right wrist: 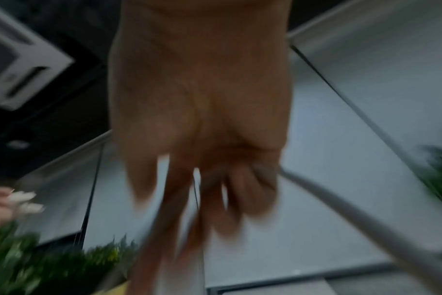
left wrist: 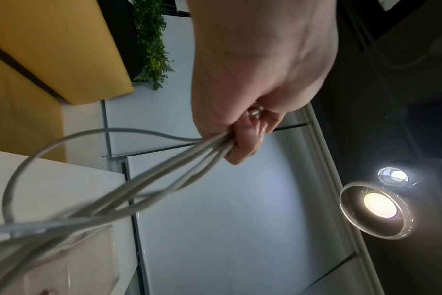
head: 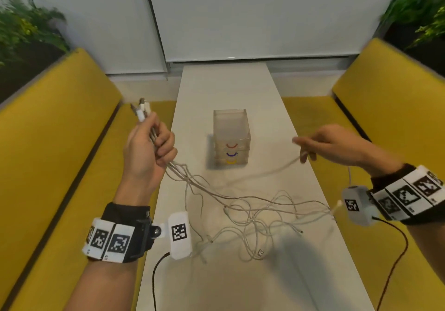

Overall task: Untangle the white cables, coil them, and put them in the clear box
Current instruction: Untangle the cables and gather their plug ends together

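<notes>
We grip the plug ends of the thin white cables in our left hand, fingers curled round them, to anchor the bundle. Our right hand pinches one strand, drawing it sideways out of the tangle on the white table, near the clear plastic box. We see no readable writing.

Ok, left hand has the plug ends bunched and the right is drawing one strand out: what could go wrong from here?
1. The tangle still lies knotted on the table; pulling the single strand with the right hand may tighten it instead of freeing it.
2. The taut cables run close to the clear box; a sideways tug might knock it.
3. The left hand grips several cables at once, so one plug could slip out.
</notes>
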{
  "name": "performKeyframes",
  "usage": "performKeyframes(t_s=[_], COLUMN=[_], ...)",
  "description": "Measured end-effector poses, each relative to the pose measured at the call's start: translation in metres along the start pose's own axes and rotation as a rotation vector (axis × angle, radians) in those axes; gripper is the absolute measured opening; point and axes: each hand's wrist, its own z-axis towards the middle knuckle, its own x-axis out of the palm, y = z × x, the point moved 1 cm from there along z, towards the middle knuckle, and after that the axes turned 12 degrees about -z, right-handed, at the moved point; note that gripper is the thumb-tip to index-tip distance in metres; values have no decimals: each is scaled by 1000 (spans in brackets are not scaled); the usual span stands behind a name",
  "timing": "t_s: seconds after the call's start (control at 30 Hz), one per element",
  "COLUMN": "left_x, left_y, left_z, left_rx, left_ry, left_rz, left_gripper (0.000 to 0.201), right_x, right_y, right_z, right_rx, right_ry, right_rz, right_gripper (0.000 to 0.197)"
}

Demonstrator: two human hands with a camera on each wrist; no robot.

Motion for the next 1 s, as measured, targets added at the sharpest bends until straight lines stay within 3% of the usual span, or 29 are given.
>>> performKeyframes(t_s=[0.07,0.13,0.17,0.33,0.43,0.57,0.7,0.8,0.9,1.0], left_x=[-3,-6,-6,-7,-12,-22,-33,-45,-55,-60], left_y=[2,-1,-3,-20,-27,-36,-41,-41,-45,-54], left_z=[1,1,-1,-17,-24,-40,-54,-57,-56,-53], left_rx=[-111,-246,-317,-688,-806,-840,-841,-807,-780,-765], left_ry=[0,39,73,372,421,419,385,345,330,345], left_rz=[23,-1,-24,-248,-399,-464,-483,-426,-394,-416], left_gripper=[35,35,35,25,29,28,25,25,26,28], right_x=[8,29,41,111,164,230,278,288,268,223], right_y=[-1,-4,-5,19,40,59,78,81,69,40], right_z=[6,16,24,67,88,100,97,97,100,103], right_rx=[65,116,106,-70,-112,-13,-9,-55,6,179], right_ry=[368,563,560,262,330,469,497,480,410,331], right_rz=[-304,-396,-373,-33,59,105,-166,-235,-108,274], right_gripper=[46,46,46,25,24,19,32,18,13,14])
